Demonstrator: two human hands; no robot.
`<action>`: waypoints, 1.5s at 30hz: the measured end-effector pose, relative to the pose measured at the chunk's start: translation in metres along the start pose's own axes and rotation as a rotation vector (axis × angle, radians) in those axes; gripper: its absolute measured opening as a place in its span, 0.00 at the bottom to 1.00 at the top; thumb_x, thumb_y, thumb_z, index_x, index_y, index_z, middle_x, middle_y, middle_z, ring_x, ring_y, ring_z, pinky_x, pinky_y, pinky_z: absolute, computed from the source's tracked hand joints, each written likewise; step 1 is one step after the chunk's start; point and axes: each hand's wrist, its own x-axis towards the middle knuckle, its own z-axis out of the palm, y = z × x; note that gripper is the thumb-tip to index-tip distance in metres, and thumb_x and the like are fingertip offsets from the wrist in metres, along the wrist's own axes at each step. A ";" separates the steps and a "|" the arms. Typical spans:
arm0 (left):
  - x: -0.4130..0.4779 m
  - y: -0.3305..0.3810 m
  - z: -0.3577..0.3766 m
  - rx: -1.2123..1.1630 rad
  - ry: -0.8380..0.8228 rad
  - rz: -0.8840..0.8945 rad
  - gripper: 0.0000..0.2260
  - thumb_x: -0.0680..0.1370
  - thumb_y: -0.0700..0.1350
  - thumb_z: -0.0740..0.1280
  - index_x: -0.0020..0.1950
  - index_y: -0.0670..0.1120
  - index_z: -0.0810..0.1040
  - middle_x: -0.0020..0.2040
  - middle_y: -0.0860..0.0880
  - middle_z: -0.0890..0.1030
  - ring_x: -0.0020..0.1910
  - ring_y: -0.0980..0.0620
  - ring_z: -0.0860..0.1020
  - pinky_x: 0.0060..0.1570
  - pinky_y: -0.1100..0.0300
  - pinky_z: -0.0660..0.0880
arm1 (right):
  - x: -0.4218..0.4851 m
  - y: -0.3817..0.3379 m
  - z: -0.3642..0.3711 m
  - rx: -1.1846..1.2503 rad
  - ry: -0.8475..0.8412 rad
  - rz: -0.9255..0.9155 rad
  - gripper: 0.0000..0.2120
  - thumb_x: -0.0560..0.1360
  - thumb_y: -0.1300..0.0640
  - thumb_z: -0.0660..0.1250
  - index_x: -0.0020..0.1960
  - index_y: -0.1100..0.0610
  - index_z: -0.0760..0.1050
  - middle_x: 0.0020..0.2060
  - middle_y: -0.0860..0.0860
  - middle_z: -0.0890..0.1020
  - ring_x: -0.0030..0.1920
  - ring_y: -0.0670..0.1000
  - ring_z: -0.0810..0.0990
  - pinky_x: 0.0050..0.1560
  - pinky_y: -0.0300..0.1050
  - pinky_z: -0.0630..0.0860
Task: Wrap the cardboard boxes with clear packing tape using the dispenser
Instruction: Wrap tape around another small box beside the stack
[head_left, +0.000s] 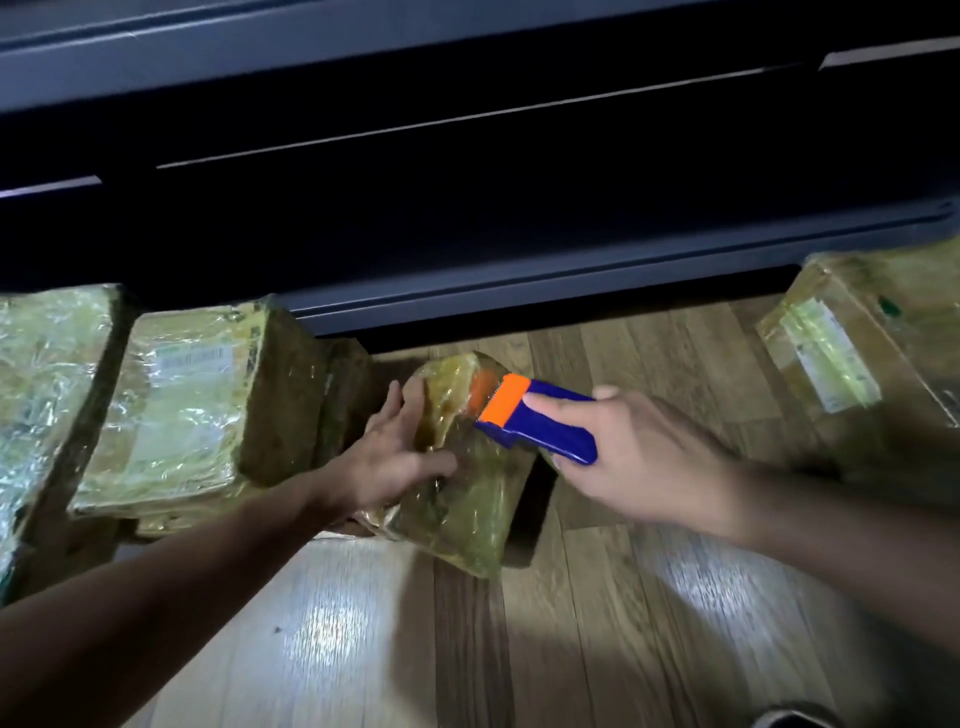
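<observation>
Dark cabinet front (467, 218) fills top, detail lost in shadow. Small tape-wrapped cardboard box (462, 519) lies blurred on wood floor (597, 613); left hand (400, 447) flat on it, fingers spread; right hand (649, 457) grips blue-and-orange tape dispenser (540, 436) at box's top, lower fingers hidden beneath.

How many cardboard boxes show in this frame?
4 tape-wrapped cardboard boxes: far-left box, labelled box beside it, centre box under the left hand, far-right box. More may hide in shadow.

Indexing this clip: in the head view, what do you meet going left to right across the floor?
shiny wrapped box → labelled wrapped box → left hand → tape dispenser → right hand → box at the right edge
</observation>
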 end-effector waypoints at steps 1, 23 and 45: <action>0.001 0.003 0.001 -0.142 -0.006 -0.018 0.52 0.66 0.61 0.74 0.84 0.63 0.48 0.85 0.51 0.48 0.83 0.44 0.51 0.80 0.39 0.55 | 0.011 -0.003 -0.006 -0.022 -0.006 -0.028 0.30 0.78 0.46 0.66 0.77 0.33 0.62 0.47 0.49 0.73 0.36 0.48 0.76 0.38 0.41 0.72; 0.015 0.003 0.025 0.300 0.189 -0.101 0.75 0.47 0.90 0.56 0.81 0.54 0.28 0.84 0.48 0.49 0.80 0.39 0.59 0.72 0.40 0.70 | 0.038 -0.004 -0.054 -0.103 -0.224 -0.088 0.28 0.75 0.47 0.68 0.67 0.23 0.63 0.31 0.46 0.75 0.29 0.46 0.75 0.32 0.42 0.71; 0.017 0.004 0.004 -0.701 -0.097 -0.070 0.45 0.61 0.52 0.79 0.78 0.52 0.71 0.62 0.41 0.84 0.62 0.39 0.83 0.70 0.36 0.73 | 0.038 0.006 -0.033 0.023 -0.092 -0.117 0.33 0.77 0.48 0.67 0.76 0.29 0.58 0.41 0.44 0.71 0.39 0.46 0.75 0.40 0.39 0.73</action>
